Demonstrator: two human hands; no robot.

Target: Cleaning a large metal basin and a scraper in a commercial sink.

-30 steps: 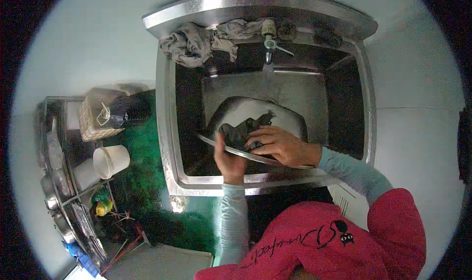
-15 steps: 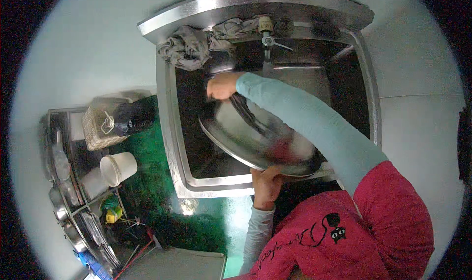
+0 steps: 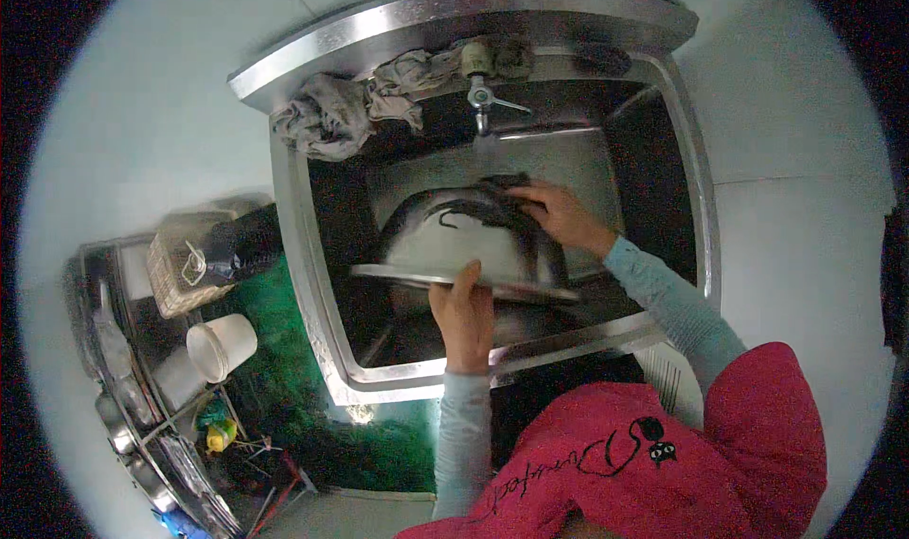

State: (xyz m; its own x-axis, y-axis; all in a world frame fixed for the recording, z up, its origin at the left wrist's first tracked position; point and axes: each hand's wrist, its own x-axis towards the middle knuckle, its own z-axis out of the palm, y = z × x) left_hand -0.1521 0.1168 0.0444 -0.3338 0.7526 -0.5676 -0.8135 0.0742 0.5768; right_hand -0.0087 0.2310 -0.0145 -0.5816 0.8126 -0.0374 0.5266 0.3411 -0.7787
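Head view shows a shiny, dark-streaked metal basin [image 3: 454, 250], rim [image 3: 398, 274] gripped by left hand [image 3: 463, 317], hold of right hand [image 3: 566, 219] unclear

Basin [image 3: 445, 247]: inside turned out of sight; right end of the rim smeared.
Left grip [image 3: 464, 317]: fingers partly lost behind and under the rim.
Right grip [image 3: 566, 219]: fingertips blurred; how firmly they press cannot be told.
Dark cloth-like piece [image 3: 507, 181]: partly covered by those fingertips, outline indistinct.
Tap [image 3: 481, 94]: pale smear below its spout, too blurred to call water.
Sink [image 3: 696, 189]: floor partly hidden by the basin.
Pink top [image 3: 606, 463]: cut off by the lower edge.
Blue item [image 3: 182, 525]: also cut off there, kind unclear.
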